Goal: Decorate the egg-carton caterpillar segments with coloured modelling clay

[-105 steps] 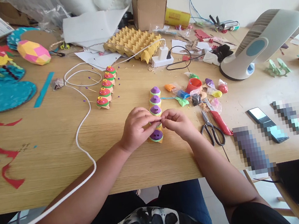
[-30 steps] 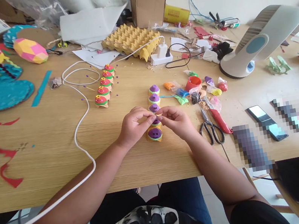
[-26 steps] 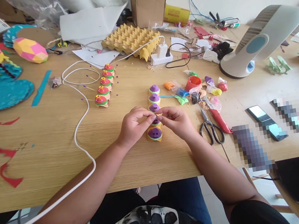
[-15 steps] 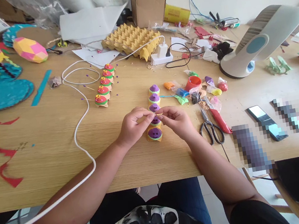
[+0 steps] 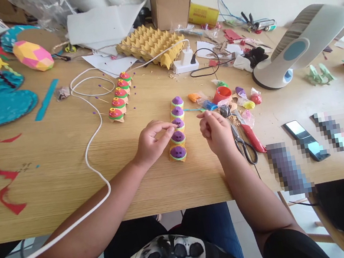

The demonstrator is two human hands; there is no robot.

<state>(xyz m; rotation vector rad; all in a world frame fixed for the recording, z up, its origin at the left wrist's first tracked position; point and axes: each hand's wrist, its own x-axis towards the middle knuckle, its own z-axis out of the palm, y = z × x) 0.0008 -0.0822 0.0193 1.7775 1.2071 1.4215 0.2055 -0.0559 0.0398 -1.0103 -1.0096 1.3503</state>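
A strip of egg carton (image 5: 177, 130) lies lengthwise in front of me, its cups capped with purple clay over pale green bands. Small dark dots mark the nearer purple caps. My left hand (image 5: 156, 142) is at the strip's left side, thumb and index fingertips close together by the middle cups; anything between them is too small to make out. To the right of the strip, my right hand (image 5: 216, 132) is closed, its fingers curled and pressed together near the bagged clay. What it may hold is hidden. Scissors (image 5: 246, 149) lie just beside it, partly covered by the hand.
Beyond my right hand are small bags of coloured clay (image 5: 209, 105), a red tape ring (image 5: 222, 94) and a red-handled knife (image 5: 252, 137). A red-and-green carton strip (image 5: 120, 98) lies left. A white cable (image 5: 87, 147) crosses the table; a white fan (image 5: 293, 49) stands right.
My right hand has moved away from the left hand and the purple strip, to the right towards the clay bags, curling its fingers. The left hand stays almost in place.
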